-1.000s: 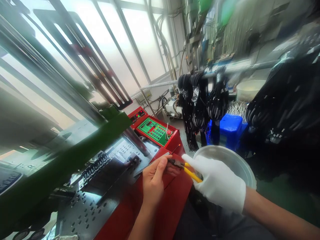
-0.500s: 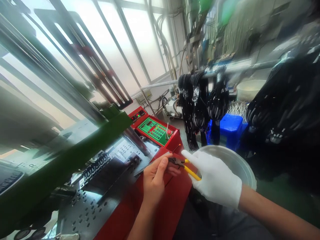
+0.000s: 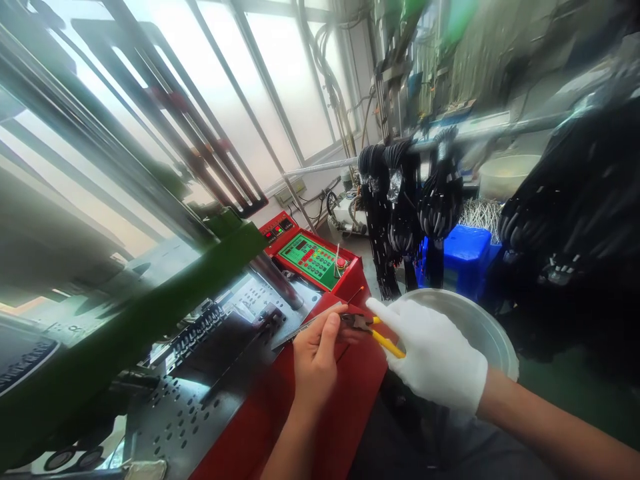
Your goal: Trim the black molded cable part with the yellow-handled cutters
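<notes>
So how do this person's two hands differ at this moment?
The right hand wears a white fabric glove; the left hand is bare. The right hand's grip is closed on the yellow-handled pliers, while the left hand pinches something small at the plier tips, too small to identify. The right hand sits over the round grey basin; the left is over the red machine housing. Both meet at the plier tips.

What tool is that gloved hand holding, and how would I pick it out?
Start at the red machine cabinet with the green control panel. At its near edge, the white-gloved right hand grips a small pair of pliers, their tip meeting the bare left hand. Their yellow handles set them apart: nothing else nearby is yellow.
</notes>
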`<state>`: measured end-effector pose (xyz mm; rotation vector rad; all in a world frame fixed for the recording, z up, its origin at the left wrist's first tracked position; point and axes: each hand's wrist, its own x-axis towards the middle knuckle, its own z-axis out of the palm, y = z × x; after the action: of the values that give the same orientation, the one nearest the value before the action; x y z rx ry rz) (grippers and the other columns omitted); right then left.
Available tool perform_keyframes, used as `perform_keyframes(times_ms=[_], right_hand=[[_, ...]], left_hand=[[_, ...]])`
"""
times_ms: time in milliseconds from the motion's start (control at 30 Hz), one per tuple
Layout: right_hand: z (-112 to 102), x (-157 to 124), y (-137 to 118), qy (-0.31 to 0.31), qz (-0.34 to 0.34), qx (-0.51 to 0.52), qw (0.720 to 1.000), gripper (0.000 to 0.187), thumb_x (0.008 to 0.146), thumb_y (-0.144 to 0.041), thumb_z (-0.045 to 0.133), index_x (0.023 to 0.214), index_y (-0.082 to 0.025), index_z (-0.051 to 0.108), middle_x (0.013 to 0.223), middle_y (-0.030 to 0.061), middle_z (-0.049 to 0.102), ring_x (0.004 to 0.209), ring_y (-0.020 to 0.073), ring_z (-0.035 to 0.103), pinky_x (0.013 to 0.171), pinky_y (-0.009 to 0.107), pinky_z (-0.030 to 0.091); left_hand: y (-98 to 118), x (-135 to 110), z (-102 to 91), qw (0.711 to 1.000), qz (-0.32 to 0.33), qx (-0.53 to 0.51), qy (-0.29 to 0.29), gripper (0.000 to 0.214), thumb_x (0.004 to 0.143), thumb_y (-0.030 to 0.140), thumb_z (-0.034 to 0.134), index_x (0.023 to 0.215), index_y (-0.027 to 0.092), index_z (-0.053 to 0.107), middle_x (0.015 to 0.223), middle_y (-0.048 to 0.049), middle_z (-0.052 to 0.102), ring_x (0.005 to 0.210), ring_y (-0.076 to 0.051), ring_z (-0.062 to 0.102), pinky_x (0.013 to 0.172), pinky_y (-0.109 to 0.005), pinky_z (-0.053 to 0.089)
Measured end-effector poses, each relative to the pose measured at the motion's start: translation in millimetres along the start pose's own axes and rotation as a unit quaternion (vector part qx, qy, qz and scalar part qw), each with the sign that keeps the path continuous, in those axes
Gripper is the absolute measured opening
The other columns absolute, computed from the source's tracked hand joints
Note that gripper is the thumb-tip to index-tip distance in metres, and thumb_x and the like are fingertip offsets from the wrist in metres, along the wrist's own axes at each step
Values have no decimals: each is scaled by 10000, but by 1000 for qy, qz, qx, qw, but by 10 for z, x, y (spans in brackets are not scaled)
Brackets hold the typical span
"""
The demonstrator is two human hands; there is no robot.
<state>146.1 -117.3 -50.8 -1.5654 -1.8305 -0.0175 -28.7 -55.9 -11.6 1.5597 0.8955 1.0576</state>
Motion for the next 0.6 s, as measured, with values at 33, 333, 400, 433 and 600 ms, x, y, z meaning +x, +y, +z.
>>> perform_keyframes(times_ms=[33, 333, 400, 433, 600], right_hand=[[2, 3, 8, 5, -6, -32, 999, 628, 788, -240, 579, 1394, -203, 419, 1024, 113, 620, 886, 265, 591, 740, 379, 470], [34, 17, -189, -54, 129, 220, 965, 393, 841, -276, 512, 1220, -200, 581, 889, 52, 673, 731, 177, 622, 659, 270, 487], [-70, 58, -258, -140, 168, 326, 920, 239, 830, -264, 494, 997, -204, 654, 753, 2, 647, 621, 140, 581, 575, 234, 454], [-123, 79, -284, -188, 192, 369, 890, 191, 830, -270, 480, 879, -195, 650, 660, -18, 606, 541, 121, 535, 512, 220, 418], [-216, 141, -325, -241, 233, 428, 839, 153, 809, -264, 477, 704, -175, 545, 539, -50, 462, 463, 88, 398, 449, 205, 294]], left_hand=[[9, -3, 11, 1000, 0, 1, 1, 325, 914, 325, 511, 1114, 119, 662, 867, -85, 731, 761, -221, 701, 681, -315, 571], [31, -39, 102, 993, 52, 72, 76, 252, 874, 302, 564, 989, 134, 714, 886, -68, 733, 750, -202, 694, 700, -285, 567], [11, -40, 96, 994, 45, 53, 79, 261, 877, 306, 558, 1002, 131, 706, 877, -73, 734, 765, -208, 695, 721, -301, 570], [5, -38, 93, 996, 38, 33, 75, 271, 880, 312, 553, 1012, 127, 700, 869, -76, 734, 765, -211, 695, 722, -312, 572], [20, -15, 103, 997, 11, -36, 67, 281, 869, 312, 567, 1013, 99, 682, 878, -98, 730, 759, -219, 697, 711, -333, 577]])
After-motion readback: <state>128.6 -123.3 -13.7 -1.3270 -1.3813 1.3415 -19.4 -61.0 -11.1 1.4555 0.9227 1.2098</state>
